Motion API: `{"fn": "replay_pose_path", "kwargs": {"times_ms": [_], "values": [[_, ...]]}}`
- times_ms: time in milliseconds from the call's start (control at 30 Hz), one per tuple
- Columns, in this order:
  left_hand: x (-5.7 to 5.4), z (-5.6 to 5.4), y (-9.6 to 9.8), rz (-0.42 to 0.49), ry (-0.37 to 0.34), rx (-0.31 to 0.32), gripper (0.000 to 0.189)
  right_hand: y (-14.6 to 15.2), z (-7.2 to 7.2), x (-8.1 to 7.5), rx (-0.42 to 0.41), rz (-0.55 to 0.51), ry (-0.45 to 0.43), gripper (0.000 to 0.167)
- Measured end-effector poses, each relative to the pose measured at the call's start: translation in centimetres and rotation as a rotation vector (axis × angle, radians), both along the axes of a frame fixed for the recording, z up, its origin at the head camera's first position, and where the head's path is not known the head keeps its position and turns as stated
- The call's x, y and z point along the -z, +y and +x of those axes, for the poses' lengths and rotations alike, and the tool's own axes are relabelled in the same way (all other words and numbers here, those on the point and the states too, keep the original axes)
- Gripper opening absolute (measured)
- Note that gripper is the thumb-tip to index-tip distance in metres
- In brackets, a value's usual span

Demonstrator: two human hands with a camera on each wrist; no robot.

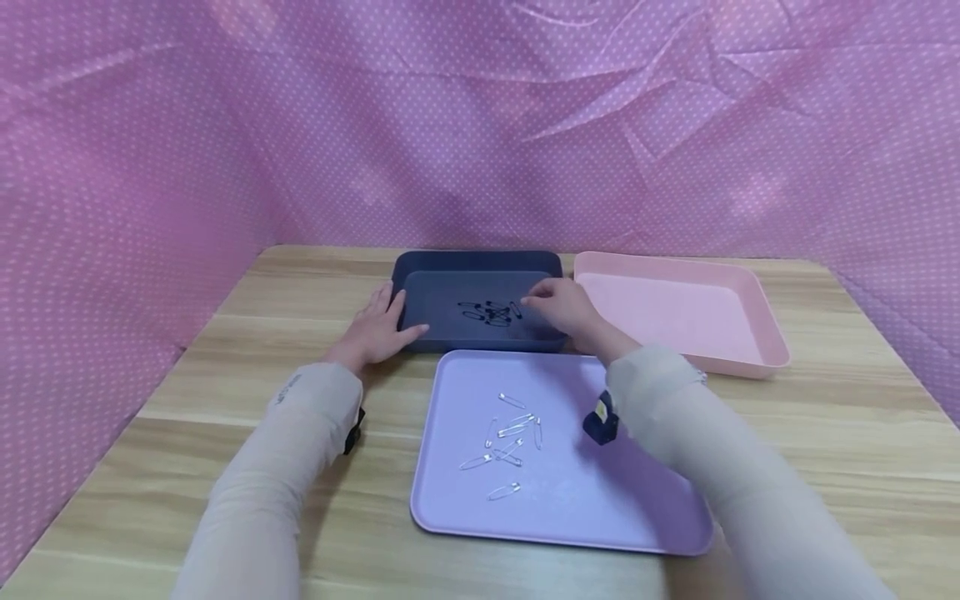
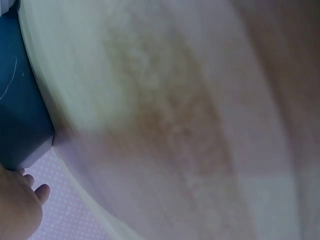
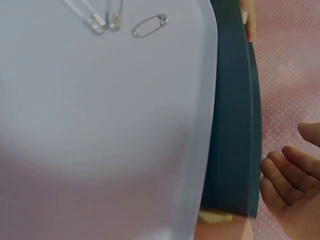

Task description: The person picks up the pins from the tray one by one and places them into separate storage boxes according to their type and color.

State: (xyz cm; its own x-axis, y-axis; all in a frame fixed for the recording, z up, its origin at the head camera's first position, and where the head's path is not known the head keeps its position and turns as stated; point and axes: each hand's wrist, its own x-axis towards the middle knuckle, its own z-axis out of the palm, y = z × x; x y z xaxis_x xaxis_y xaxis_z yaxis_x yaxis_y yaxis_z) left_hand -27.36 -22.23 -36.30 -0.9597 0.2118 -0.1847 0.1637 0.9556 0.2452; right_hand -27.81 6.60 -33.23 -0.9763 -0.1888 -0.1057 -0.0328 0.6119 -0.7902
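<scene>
Spread fingers of my left hand (image 1: 377, 329) rest on the left edge of the dark blue tray (image 1: 431, 287), with the thumb along its near rim. My right hand (image 1: 567, 308) hovers over that tray's right part, fingers loosely bent and nothing seen between them; its fingertips are close beside the black safety pins (image 1: 497, 315) piled on the tray floor. In the right wrist view the right hand (image 3: 295, 182) shows a gap between thumb and fingers. Several silver safety pins (image 1: 513, 431) lie scattered on the lilac tray (image 1: 577, 508) in front.
To the right of the dark tray stands a pink tray (image 1: 667, 321), its near left corner behind the right forearm. All three trays sit on a wood-grain table (image 1: 825, 433). A pink dotted cloth (image 1: 480, 125) hangs behind and at both sides.
</scene>
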Motion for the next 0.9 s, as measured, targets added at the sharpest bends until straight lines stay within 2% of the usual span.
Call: {"fn": "replay_pose_path", "kwargs": {"times_ms": [100, 233, 467, 633, 733, 900], "values": [[-0.1, 0.1, 0.1, -0.009, 0.017, 0.012, 0.085, 1.4, 0.8, -0.3, -0.011, 0.000, 0.036, 0.031], [-0.2, 0.2, 0.3, -0.022, 0.076, 0.035, 0.082, 3.5, 1.6, -0.7, -0.049, 0.088, 0.129, 0.034], [-0.8, 1.0, 0.9, -0.008, 0.147, 0.084, 0.076, 7.4, 3.0, -0.6, -0.044, 0.099, 0.235, 0.036], [-1.9, 2.2, 1.7, 0.048, 0.204, 0.157, 0.065, 10.6, 4.5, -0.6, -0.029, 0.123, 0.239, 0.042], [-2.5, 3.0, 2.2, 0.103, 0.232, 0.180, 0.059, 12.4, 5.2, -0.8, -0.015, 0.141, 0.262, 0.045], [-3.0, 4.3, 3.2, 0.208, 0.209, 0.207, 0.053, 14.9, 6.3, -1.1, 0.003, 0.153, 0.288, 0.050]]}}
